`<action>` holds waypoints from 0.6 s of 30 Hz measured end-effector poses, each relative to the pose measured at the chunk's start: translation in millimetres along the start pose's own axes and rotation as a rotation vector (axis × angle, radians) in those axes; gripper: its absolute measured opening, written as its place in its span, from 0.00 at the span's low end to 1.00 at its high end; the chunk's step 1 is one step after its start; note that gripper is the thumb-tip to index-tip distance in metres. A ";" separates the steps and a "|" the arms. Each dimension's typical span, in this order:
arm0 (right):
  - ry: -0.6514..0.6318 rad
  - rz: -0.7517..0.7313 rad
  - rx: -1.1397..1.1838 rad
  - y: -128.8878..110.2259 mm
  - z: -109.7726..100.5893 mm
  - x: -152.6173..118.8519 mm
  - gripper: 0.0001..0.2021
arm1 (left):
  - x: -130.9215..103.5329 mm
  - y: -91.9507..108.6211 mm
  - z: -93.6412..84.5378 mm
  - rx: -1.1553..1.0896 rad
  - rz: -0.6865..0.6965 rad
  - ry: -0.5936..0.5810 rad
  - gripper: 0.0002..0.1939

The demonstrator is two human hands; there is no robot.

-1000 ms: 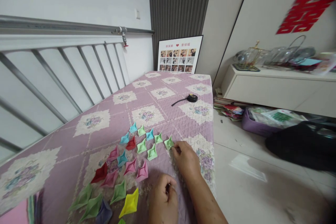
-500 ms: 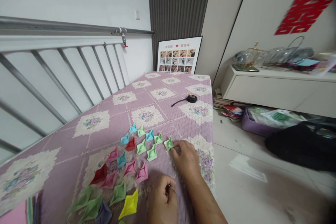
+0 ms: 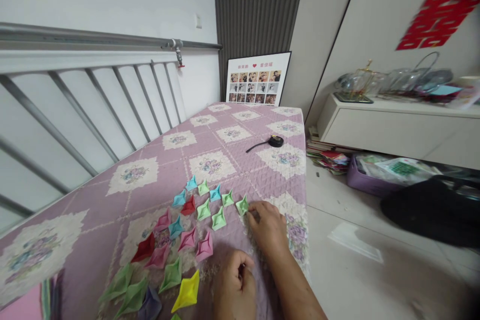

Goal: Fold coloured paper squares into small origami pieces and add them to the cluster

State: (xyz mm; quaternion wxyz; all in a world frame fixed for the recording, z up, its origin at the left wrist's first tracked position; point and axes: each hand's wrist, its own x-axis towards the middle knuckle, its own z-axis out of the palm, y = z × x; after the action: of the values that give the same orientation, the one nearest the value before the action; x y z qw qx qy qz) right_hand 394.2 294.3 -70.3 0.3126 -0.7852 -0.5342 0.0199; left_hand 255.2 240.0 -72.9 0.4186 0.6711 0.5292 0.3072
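Observation:
My right hand [image 3: 268, 227] reaches over the quilt with its thumb and fingers closed at the right corner of a small light-green folded paper boat [image 3: 242, 206]. Nearer to me, my left hand [image 3: 236, 282] is curled with its fingers pressed in, and nothing shows in it. Left of both hands lie several more folded paper boats in loose rows. Among them are a pink paper boat [image 3: 204, 246], a yellow paper boat [image 3: 186, 291], a red paper boat [image 3: 188, 205] and a blue paper boat [image 3: 215, 192].
A stack of coloured paper [image 3: 28, 305] lies at the lower left of the quilted cover [image 3: 172, 166]. Farther back rests a black tape measure [image 3: 276, 141]. A railed metal radiator [image 3: 123, 95] runs along the left wall; a low white cabinet [image 3: 401, 127] stands right.
The whole view has shifted slightly. Both hands keep nearly the same pose, the right one still at the light-green paper boat.

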 end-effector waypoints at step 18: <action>0.093 0.075 0.254 9.9 3.3 4.1 0.11 | 0.9 2.6 -1.9 0.020 -0.004 -0.016 0.12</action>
State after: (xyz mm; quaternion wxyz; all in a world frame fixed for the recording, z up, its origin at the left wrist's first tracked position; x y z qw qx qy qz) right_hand 403.0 297.0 -76.8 0.4330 -0.7589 -0.4824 0.0625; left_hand 255.0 241.1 -69.7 0.4169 0.6764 0.5303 0.2957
